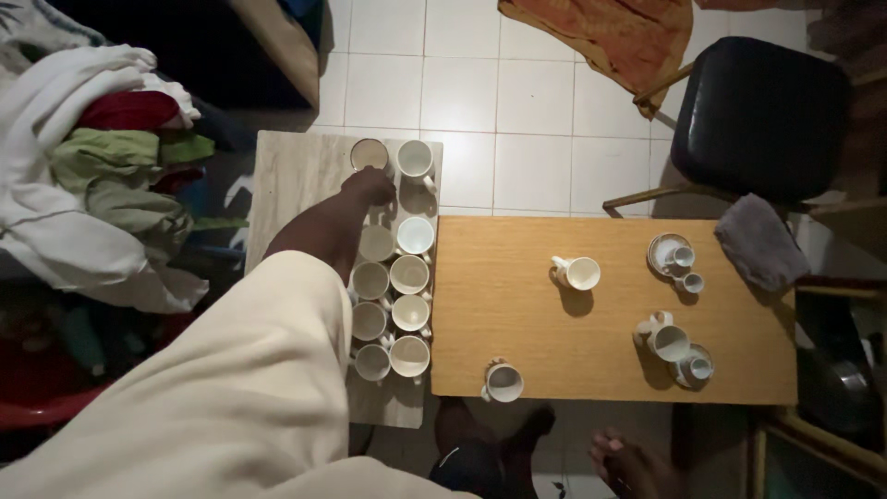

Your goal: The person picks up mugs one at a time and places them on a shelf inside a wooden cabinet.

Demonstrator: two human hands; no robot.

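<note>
Reaching across the pale board [286, 176], the left hand [370, 188] curls closed around a mug [369, 153]; the right hand [633, 462] hangs loosely open, empty.

pale board [291, 171], mug rows [392, 305], wooden table [517, 323]

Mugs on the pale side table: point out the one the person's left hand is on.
The far-left mug, at the far end of the two rows: the left hand rests against it, while the other mugs stand untouched.
</note>
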